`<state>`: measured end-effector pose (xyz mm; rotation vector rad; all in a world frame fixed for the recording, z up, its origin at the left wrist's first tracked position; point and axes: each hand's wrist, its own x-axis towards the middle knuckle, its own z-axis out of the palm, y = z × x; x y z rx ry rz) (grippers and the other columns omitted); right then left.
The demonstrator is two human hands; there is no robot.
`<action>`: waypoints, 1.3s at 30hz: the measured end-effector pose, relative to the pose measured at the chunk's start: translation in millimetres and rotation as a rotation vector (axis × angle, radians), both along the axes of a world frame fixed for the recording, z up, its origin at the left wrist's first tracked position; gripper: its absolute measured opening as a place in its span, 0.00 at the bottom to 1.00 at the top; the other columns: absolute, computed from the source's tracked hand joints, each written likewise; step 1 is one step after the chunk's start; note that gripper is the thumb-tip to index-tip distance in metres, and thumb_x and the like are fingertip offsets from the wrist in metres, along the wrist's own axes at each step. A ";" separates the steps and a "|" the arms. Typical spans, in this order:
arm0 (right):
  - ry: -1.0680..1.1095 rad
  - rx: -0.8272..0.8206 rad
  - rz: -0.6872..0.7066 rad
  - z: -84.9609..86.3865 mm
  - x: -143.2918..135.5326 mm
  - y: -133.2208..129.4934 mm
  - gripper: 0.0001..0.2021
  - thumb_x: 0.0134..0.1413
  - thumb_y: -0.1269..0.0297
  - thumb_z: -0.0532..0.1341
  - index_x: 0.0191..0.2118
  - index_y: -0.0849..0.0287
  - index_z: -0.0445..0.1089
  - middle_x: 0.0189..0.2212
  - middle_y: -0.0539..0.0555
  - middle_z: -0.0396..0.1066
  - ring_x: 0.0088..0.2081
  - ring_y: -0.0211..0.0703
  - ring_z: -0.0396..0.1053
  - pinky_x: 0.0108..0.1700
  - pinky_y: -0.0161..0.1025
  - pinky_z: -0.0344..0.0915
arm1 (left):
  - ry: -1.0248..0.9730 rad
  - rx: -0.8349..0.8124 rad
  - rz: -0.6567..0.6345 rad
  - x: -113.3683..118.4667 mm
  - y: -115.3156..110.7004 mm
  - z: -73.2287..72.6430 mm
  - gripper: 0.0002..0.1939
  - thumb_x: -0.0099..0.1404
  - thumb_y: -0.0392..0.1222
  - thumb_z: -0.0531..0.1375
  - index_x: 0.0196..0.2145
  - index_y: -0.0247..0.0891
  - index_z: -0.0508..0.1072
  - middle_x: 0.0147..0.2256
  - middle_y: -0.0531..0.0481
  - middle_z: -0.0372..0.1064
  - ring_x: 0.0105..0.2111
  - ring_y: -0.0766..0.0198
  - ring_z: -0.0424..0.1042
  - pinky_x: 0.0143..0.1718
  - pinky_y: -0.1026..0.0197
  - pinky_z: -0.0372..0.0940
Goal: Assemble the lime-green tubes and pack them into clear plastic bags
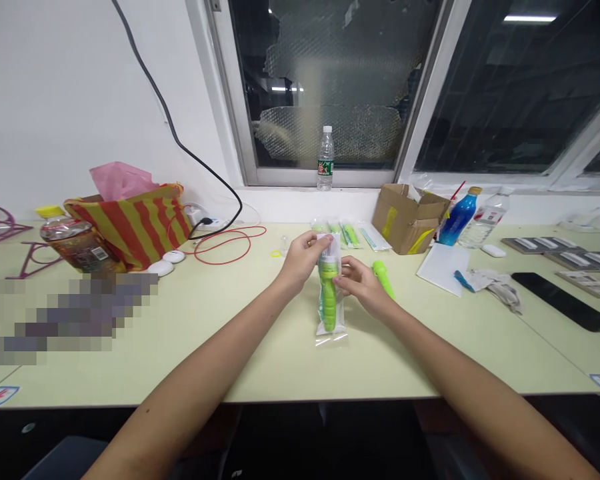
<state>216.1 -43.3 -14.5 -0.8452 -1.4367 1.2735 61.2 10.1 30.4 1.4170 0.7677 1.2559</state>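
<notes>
A clear plastic packet (329, 310) with a bright green, ridged-handled item inside stands out in front of me, its see-through end toward the window. My left hand (303, 257) pinches the packet's far end between thumb and fingers. At the packet's right side, my right hand (361, 283) has its fingers curled, thumb and fingertips against the edge. Just beyond my right hand lies a loose bright green piece (383, 279), partly hidden by that hand. Several similar packets (350, 235) with green items lie farther back, near the wall.
An open cardboard box (405, 217) and a blue bottle (459, 217) stand back right. A white sheet (443, 268), a glove (495, 287) and a black phone-like slab (565, 300) lie right. Left are a striped bag (130, 227), a tea bottle (77, 240) and a red cable (225, 250).
</notes>
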 end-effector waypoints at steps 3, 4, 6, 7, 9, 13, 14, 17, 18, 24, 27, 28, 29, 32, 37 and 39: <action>-0.055 0.002 0.003 -4.3 -2.6 1.0 0.18 0.51 0.53 0.66 0.44 0.54 0.65 0.39 0.53 0.73 0.37 0.43 0.72 0.30 0.36 0.68 | -0.005 -0.006 0.045 -1.1 0.9 -5.4 0.14 0.55 0.50 0.66 0.30 0.35 0.75 0.28 0.50 0.68 0.28 0.66 0.64 0.29 0.64 0.59; -0.070 -0.001 -0.001 -5.5 -3.5 1.1 0.19 0.51 0.52 0.66 0.44 0.54 0.65 0.39 0.53 0.73 0.37 0.44 0.72 0.30 0.36 0.67 | -0.010 -0.004 0.056 -1.4 1.2 -6.8 0.13 0.55 0.49 0.66 0.29 0.35 0.75 0.28 0.51 0.68 0.28 0.67 0.64 0.30 0.64 0.59; -0.098 0.001 -0.022 -7.5 -4.7 1.3 0.20 0.50 0.51 0.66 0.45 0.55 0.66 0.38 0.53 0.73 0.37 0.44 0.72 0.29 0.35 0.66 | -0.018 0.008 0.067 -2.1 1.2 -8.8 0.11 0.55 0.47 0.66 0.29 0.35 0.75 0.28 0.51 0.68 0.28 0.67 0.64 0.31 0.64 0.59; -0.111 0.007 -0.037 -8.4 -4.8 1.7 0.20 0.50 0.50 0.66 0.44 0.55 0.67 0.37 0.52 0.73 0.37 0.44 0.71 0.30 0.35 0.66 | -0.024 0.013 0.067 -2.7 0.9 -9.5 0.11 0.55 0.46 0.65 0.29 0.35 0.75 0.28 0.51 0.68 0.29 0.67 0.64 0.31 0.64 0.59; -0.118 0.020 -0.066 -9.6 -4.2 4.0 0.18 0.51 0.49 0.65 0.41 0.56 0.69 0.35 0.52 0.72 0.37 0.43 0.71 0.31 0.36 0.67 | -0.041 0.016 0.056 -4.3 0.4 -10.6 0.10 0.55 0.46 0.65 0.29 0.35 0.75 0.28 0.52 0.68 0.29 0.67 0.65 0.31 0.64 0.59; 0.030 0.019 -0.133 -4.5 -3.3 16.0 0.15 0.55 0.49 0.62 0.37 0.57 0.71 0.31 0.52 0.71 0.34 0.42 0.70 0.37 0.40 0.69 | -0.062 -0.043 0.022 -9.7 0.1 -14.3 0.11 0.54 0.47 0.66 0.28 0.36 0.74 0.27 0.53 0.67 0.27 0.68 0.65 0.28 0.65 0.58; 0.071 0.027 -0.167 -1.3 -4.2 20.1 0.15 0.54 0.50 0.62 0.38 0.57 0.71 0.31 0.52 0.71 0.34 0.42 0.71 0.38 0.41 0.69 | -0.062 -0.067 0.016 -11.2 0.0 -15.7 0.12 0.53 0.47 0.66 0.28 0.36 0.74 0.27 0.53 0.67 0.27 0.68 0.65 0.28 0.65 0.58; 0.110 0.082 -0.282 9.1 -10.8 32.0 0.15 0.49 0.55 0.66 0.41 0.56 0.71 0.32 0.51 0.71 0.35 0.42 0.70 0.36 0.39 0.68 | -0.060 -0.142 -0.038 -14.9 -1.5 -20.8 0.14 0.52 0.48 0.68 0.29 0.35 0.75 0.27 0.53 0.68 0.27 0.67 0.66 0.28 0.64 0.60; 0.111 0.088 -0.290 11.0 -13.6 35.5 0.16 0.47 0.56 0.67 0.42 0.55 0.72 0.32 0.51 0.70 0.35 0.42 0.69 0.35 0.39 0.68 | -0.060 -0.164 -0.066 -16.2 -2.4 -22.8 0.14 0.52 0.49 0.68 0.30 0.35 0.75 0.28 0.52 0.69 0.28 0.67 0.67 0.29 0.64 0.60; 0.153 0.043 -0.154 -7.0 -22.2 46.9 0.14 0.45 0.57 0.69 0.38 0.56 0.74 0.34 0.51 0.70 0.36 0.41 0.68 0.34 0.37 0.66 | -0.054 -0.215 -0.115 -28.4 -4.1 -39.4 0.17 0.53 0.50 0.69 0.32 0.33 0.76 0.32 0.47 0.72 0.32 0.63 0.71 0.36 0.60 0.66; 0.126 -0.009 -0.148 -18.8 -19.9 47.5 0.15 0.43 0.58 0.70 0.38 0.56 0.75 0.30 0.50 0.69 0.32 0.39 0.67 0.30 0.36 0.65 | -0.036 -0.263 -0.127 -32.8 -1.3 -48.4 0.18 0.54 0.50 0.69 0.33 0.32 0.76 0.33 0.44 0.73 0.33 0.60 0.73 0.38 0.56 0.67; 0.136 -0.037 -0.162 -20.6 -19.0 47.3 0.15 0.42 0.59 0.70 0.38 0.56 0.75 0.29 0.49 0.68 0.31 0.39 0.67 0.30 0.36 0.65 | -0.029 -0.268 -0.133 -33.4 0.0 -50.7 0.18 0.54 0.51 0.68 0.34 0.32 0.76 0.34 0.44 0.74 0.34 0.59 0.73 0.39 0.56 0.67; 0.154 -0.063 -0.179 -21.3 -18.2 46.9 0.15 0.40 0.60 0.71 0.37 0.56 0.74 0.28 0.48 0.68 0.30 0.38 0.66 0.29 0.36 0.65 | -0.019 -0.264 -0.141 -33.8 1.4 -52.8 0.18 0.55 0.51 0.68 0.35 0.32 0.77 0.35 0.43 0.74 0.35 0.58 0.73 0.40 0.55 0.67; 0.192 -0.086 -0.205 -19.8 -16.2 45.4 0.13 0.39 0.63 0.70 0.35 0.57 0.74 0.25 0.48 0.68 0.27 0.37 0.66 0.28 0.36 0.64 | 0.026 -0.237 -0.163 -34.7 6.0 -57.2 0.19 0.57 0.52 0.66 0.38 0.32 0.78 0.38 0.41 0.76 0.38 0.56 0.74 0.43 0.53 0.66; 0.163 -0.075 -0.224 -15.6 -12.5 42.2 0.12 0.38 0.67 0.69 0.35 0.58 0.75 0.20 0.46 0.65 0.22 0.37 0.65 0.26 0.38 0.64 | 0.062 -0.224 -0.143 -37.6 11.2 -60.9 0.19 0.55 0.50 0.67 0.39 0.33 0.79 0.38 0.40 0.76 0.37 0.56 0.74 0.42 0.53 0.66; 0.174 -0.094 -0.239 -14.4 -10.9 41.5 0.14 0.36 0.69 0.69 0.35 0.59 0.75 0.20 0.46 0.65 0.21 0.37 0.64 0.26 0.39 0.65 | 0.035 -0.206 -0.108 -37.0 11.4 -60.8 0.17 0.54 0.48 0.68 0.38 0.33 0.80 0.37 0.41 0.76 0.36 0.58 0.73 0.41 0.54 0.66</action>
